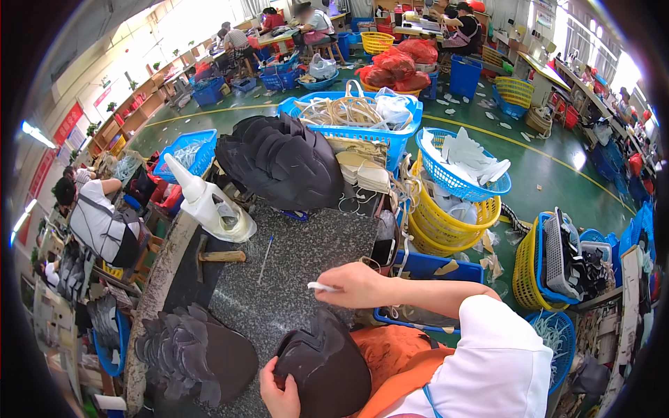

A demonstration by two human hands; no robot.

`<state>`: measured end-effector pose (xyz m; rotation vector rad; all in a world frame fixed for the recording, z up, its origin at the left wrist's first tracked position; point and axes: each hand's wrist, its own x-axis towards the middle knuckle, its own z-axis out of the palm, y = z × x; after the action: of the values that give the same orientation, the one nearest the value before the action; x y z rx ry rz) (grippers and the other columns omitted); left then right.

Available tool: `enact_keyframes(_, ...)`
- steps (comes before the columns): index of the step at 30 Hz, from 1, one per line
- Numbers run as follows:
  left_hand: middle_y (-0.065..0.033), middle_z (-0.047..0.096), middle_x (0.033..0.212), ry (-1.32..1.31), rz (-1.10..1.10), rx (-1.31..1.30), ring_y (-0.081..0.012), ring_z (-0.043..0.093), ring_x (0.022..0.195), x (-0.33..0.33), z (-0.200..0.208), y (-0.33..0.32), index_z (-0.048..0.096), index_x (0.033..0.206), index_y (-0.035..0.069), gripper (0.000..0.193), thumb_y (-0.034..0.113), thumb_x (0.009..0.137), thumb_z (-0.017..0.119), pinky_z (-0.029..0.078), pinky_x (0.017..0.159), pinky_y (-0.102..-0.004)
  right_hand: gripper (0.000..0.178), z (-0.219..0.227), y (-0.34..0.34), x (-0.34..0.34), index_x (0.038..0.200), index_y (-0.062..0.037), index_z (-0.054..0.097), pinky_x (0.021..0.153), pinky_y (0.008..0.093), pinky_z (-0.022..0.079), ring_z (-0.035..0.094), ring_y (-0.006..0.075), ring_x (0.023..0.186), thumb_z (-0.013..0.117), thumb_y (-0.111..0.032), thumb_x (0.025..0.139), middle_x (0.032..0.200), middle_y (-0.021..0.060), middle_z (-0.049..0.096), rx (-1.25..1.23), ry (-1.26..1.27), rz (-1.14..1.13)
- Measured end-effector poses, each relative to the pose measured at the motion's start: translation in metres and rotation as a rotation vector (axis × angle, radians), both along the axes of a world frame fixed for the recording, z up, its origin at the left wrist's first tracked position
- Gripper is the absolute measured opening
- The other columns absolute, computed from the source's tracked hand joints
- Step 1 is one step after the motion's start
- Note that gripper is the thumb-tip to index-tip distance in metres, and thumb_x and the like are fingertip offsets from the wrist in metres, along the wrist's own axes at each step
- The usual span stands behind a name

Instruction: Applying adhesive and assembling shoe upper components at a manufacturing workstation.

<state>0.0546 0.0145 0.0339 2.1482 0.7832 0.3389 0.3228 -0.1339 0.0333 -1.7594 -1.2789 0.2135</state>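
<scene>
My left hand (280, 391) grips the edge of a dark shoe upper piece (327, 373), part of a small overlapping pile at the front of the speckled worktop (306, 244). Above that pile my right hand (359, 284) is closed on a small white stick-like tool (322, 286), whose far part is hidden in the fingers. Left of my left hand lies a fanned stack of dark upper pieces (202, 355). A larger stack of dark pieces (279, 160) rests at the worktop's far side.
A white squeeze bottle (216, 212), a hammer (221, 256) and a pen (266, 259) are on the worktop. Beyond it stands a blue basket of straps (348, 115). Yellow baskets (453, 223) and a blue bin (435, 268) stand to the right. Other people work farther off.
</scene>
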Motion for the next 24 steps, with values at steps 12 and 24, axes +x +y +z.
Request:
enact_keyframes(12, -0.0139, 0.053, 0.110, -0.078, 0.228, 0.294, -0.0325, 0.054, 0.101, 0.000, -0.011, -0.005, 0.056, 0.114, 0.000, 0.048, -0.002, 0.069, 0.072, 0.044, 0.087, -0.0403, 0.040, -0.035, 0.033, -0.044, 0.113, -0.0044, 0.055, 0.068, 0.0410, 0.053, 0.064, 0.0324, 0.087, 0.069, -0.028, 0.084, 0.105, 0.0128, 0.058, -0.061, -0.114, 0.181)
enact_keyframes(24, -0.0128, 0.065, 0.107, -0.213, 0.101, -0.246, -0.0202, 0.061, 0.106, 0.010, 0.021, -0.015, 0.060, 0.110, -0.004, 0.034, -0.009, 0.076, 0.063, 0.046, 0.095, -0.0302, 0.011, 0.028, 0.018, -0.077, 0.088, -0.0082, 0.065, 0.061, 0.0350, 0.050, 0.060, 0.0258, 0.073, 0.071, -0.008, 0.079, 0.080, 0.0060, 0.061, 0.447, -0.024, 0.597)
